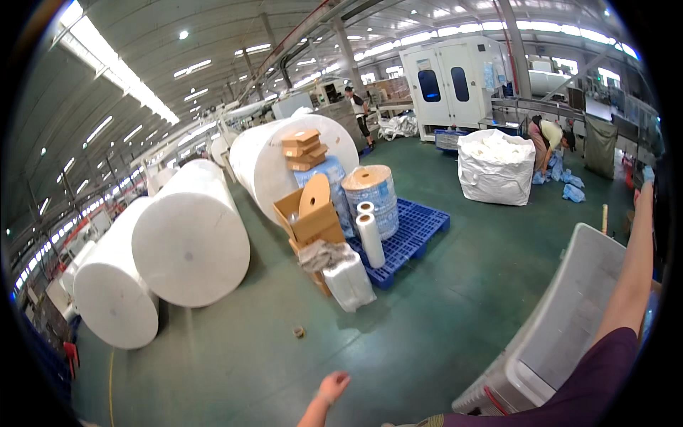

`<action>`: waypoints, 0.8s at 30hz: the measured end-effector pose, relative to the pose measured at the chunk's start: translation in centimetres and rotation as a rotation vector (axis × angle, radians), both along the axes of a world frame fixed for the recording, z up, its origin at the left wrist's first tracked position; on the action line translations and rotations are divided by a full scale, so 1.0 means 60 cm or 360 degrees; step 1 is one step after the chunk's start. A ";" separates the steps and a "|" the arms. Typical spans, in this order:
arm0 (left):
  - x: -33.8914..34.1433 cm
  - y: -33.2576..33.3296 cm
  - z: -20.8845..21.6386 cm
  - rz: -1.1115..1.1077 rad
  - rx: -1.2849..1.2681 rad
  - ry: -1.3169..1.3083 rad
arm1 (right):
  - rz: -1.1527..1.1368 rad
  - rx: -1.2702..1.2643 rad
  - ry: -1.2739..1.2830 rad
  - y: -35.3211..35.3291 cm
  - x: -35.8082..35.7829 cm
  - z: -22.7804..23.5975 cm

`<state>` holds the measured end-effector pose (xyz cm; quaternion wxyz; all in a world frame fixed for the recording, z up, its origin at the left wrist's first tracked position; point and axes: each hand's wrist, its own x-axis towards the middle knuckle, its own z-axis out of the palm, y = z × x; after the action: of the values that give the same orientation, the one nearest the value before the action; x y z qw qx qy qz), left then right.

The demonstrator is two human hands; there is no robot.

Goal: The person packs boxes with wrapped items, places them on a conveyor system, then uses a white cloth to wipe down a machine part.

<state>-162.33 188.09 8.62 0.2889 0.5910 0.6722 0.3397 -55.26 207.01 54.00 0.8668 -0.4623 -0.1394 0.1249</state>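
Observation:
My left hand [334, 386] hangs at the bottom middle over the green floor. Its fingers are loosely curled, and nothing shows in them. At the far right my bare right arm reaches forward past a large pale plastic bin [569, 306]. The right hand [646, 182] is small and near the dark picture rim, with something bluish at its fingers; their grip is unclear. Beside that hand stand machine parts, hard to make out. Inside the bin, only smooth grey-white walls show.
Huge white paper rolls [191, 242] stand at left. A blue pallet [420, 224] carries film rolls, with an open cardboard box [313, 224] beside it. A tape roll [299, 332] lies on the floor. Near a white sack [496, 171], a person [548, 139] bends over blue plastic; another person stands farther back.

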 end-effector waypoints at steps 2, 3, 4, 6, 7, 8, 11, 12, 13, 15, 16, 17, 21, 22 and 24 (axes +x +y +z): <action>-0.068 -0.050 0.015 0.0102 -0.0385 0.0063 | -0.0311 -0.0135 0.0081 0.082 -0.023 -0.096; -0.071 -0.050 0.094 0.0132 -0.0793 0.0011 | -0.0559 -0.0214 0.0027 0.110 -0.040 -0.131; -0.150 -0.102 0.025 0.0399 -0.0864 0.0101 | -0.0681 -0.0269 -0.0026 0.204 -0.109 -0.139; -0.224 -0.153 -0.094 0.0627 -0.1073 0.0200 | -0.0867 -0.0323 -0.0247 0.299 -0.195 -0.076; -0.223 -0.113 -0.108 0.0592 -0.1204 0.0180 | -0.0722 -0.0342 -0.0355 0.334 -0.229 -0.020; -0.221 -0.073 -0.109 0.0565 -0.1316 0.0190 | -0.0880 -0.0467 -0.0541 0.383 -0.290 -0.001; -0.199 0.144 -0.137 0.0251 -0.1392 0.0276 | -0.0638 -0.0852 -0.1342 0.473 -0.578 0.029; -0.189 0.216 -0.142 0.0122 -0.1399 0.0316 | -0.0512 -0.1122 -0.1664 0.517 -0.662 -0.020; -0.185 0.290 -0.140 0.0003 -0.1374 0.0347 | -0.0330 -0.1392 -0.2014 0.548 -0.749 -0.073; -0.151 0.456 -0.149 -0.0262 -0.1244 0.0388 | 0.0209 -0.1609 -0.3000 0.562 -0.878 -0.162; -0.125 0.565 -0.152 -0.0450 -0.1125 0.0419 | 0.0719 -0.1575 -0.3529 0.544 -0.900 -0.196; -0.089 0.695 -0.152 -0.0698 -0.0981 0.0476 | 0.1018 -0.1566 -0.3618 0.538 -0.892 -0.264; 0.186 1.212 0.005 -0.1249 0.0089 0.0484 | 0.1084 -0.1858 -0.2616 0.571 -0.764 -0.338; 0.315 1.299 0.085 -0.0959 0.0014 0.0112 | 0.0892 -0.1997 -0.2381 0.590 -0.705 -0.348; 0.512 1.452 0.214 -0.1188 0.0307 -0.0220 | 0.0196 -0.1973 -0.2025 0.637 -0.576 -0.405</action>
<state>-131.61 275.19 21.45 0.3804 0.7951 0.3549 0.3117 -89.81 245.22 29.71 0.2109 -0.8218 -0.5264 -0.0561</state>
